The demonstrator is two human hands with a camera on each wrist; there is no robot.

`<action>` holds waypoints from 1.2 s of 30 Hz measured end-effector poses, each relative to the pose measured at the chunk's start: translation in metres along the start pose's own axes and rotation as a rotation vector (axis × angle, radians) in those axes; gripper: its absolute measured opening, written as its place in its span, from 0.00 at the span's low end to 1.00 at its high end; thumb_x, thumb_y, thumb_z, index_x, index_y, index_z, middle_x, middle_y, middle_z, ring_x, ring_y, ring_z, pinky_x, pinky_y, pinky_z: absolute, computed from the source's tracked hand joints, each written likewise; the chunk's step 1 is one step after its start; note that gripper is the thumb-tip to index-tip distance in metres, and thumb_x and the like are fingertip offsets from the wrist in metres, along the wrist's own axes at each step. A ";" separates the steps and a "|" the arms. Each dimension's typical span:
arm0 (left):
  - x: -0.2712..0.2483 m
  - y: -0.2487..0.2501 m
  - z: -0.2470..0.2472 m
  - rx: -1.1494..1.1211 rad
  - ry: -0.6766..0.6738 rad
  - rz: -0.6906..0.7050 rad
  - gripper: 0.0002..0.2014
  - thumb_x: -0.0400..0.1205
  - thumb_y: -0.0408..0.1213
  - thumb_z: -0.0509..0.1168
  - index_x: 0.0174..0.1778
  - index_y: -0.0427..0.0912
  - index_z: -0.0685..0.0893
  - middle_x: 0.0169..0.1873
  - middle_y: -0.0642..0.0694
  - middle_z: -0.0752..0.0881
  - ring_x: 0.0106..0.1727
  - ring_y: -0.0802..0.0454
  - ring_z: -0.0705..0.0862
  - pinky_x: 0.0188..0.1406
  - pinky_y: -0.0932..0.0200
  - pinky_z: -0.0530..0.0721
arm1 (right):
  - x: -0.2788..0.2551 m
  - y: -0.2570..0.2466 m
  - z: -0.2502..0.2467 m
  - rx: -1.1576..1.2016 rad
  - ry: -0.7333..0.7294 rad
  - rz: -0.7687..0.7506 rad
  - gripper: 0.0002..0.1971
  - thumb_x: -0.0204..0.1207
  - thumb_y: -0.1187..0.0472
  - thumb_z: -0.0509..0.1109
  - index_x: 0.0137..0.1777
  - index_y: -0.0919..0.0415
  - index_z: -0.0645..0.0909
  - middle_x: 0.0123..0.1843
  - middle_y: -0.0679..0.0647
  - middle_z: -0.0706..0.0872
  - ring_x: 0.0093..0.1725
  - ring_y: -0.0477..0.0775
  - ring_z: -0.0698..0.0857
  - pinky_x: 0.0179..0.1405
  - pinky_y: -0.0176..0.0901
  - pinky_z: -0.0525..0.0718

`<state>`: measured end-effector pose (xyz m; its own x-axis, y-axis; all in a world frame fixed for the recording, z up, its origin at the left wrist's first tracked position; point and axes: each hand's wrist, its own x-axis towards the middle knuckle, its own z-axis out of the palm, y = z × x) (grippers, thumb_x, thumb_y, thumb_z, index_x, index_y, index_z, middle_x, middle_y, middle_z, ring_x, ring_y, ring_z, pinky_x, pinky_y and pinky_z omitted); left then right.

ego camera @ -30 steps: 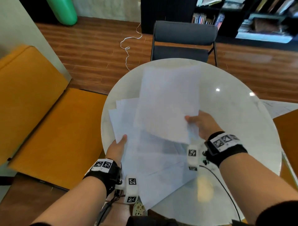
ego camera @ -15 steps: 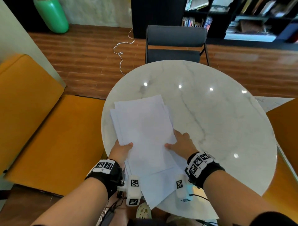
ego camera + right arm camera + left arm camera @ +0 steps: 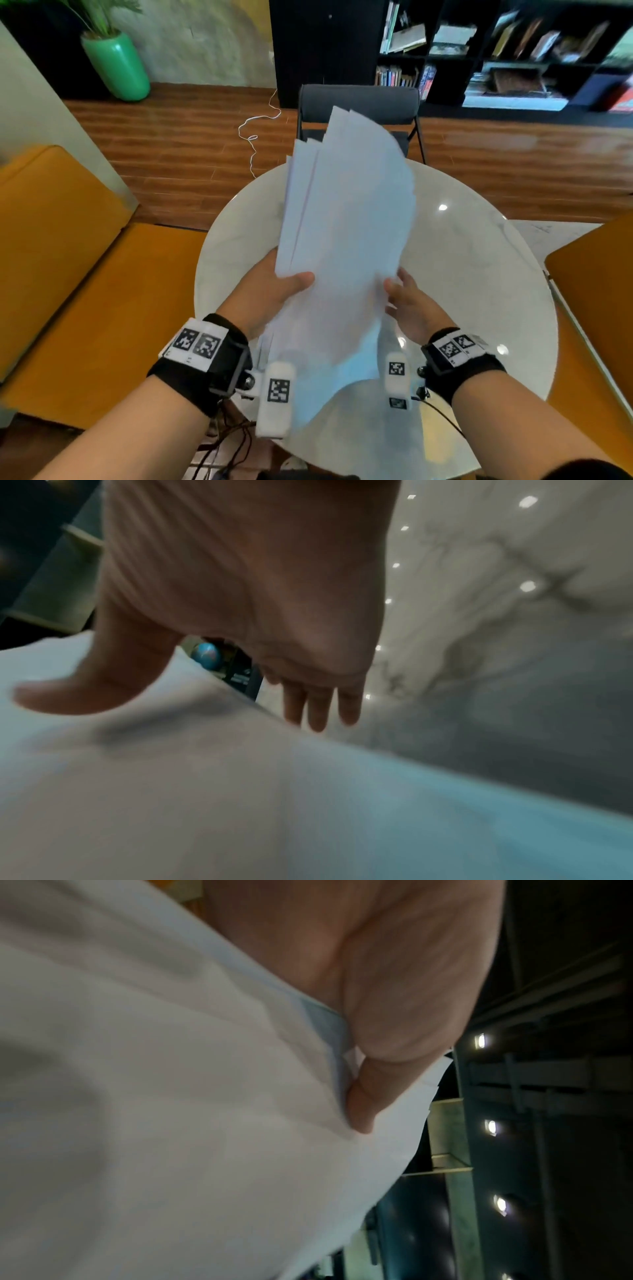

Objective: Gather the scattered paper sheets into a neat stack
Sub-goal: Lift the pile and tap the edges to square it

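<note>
Several white paper sheets are bunched into a loose, uneven stack, lifted and tilted up over the round marble table. My left hand grips the stack's lower left edge, thumb on top and fingers hidden beneath. In the left wrist view the thumb presses into the paper. My right hand lies against the stack's right edge with straight fingers. The right wrist view shows its thumb spread over the paper and the fingers pointing past the edge.
A dark chair stands at the table's far side. An orange bench runs along the left and an orange seat is at the right. A green vase, a white cable and bookshelves lie beyond.
The sheets lay spread flat on the table under both hands; now they are gathered and lifted off it. My left hand has risen with them and my right has moved to their right edge.
</note>
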<state>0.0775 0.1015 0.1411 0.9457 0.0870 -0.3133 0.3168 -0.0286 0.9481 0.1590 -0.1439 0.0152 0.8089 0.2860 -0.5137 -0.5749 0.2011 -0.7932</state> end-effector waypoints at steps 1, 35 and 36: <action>0.001 0.004 0.003 -0.044 -0.009 -0.007 0.20 0.79 0.30 0.68 0.66 0.49 0.78 0.60 0.44 0.87 0.60 0.45 0.87 0.61 0.44 0.84 | -0.005 -0.010 -0.004 0.110 -0.039 -0.015 0.55 0.39 0.47 0.91 0.71 0.58 0.74 0.60 0.54 0.88 0.60 0.54 0.87 0.63 0.52 0.83; 0.057 -0.002 0.097 -0.037 0.222 0.189 0.19 0.76 0.35 0.73 0.63 0.42 0.83 0.50 0.53 0.90 0.52 0.59 0.88 0.45 0.69 0.83 | -0.045 -0.110 -0.043 -0.306 0.200 -0.589 0.14 0.65 0.71 0.79 0.43 0.50 0.87 0.42 0.44 0.92 0.48 0.52 0.90 0.53 0.51 0.87; 0.060 -0.006 0.097 -0.025 0.208 0.174 0.20 0.76 0.37 0.73 0.65 0.43 0.81 0.52 0.51 0.89 0.54 0.58 0.87 0.48 0.67 0.82 | -0.042 -0.104 -0.042 -0.332 0.195 -0.570 0.15 0.66 0.71 0.79 0.44 0.49 0.86 0.45 0.46 0.92 0.50 0.54 0.90 0.54 0.52 0.86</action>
<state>0.1398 0.0100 0.1112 0.9494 0.2858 -0.1304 0.1469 -0.0371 0.9885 0.1900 -0.2166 0.1060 0.9991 0.0408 -0.0111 -0.0096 -0.0363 -0.9993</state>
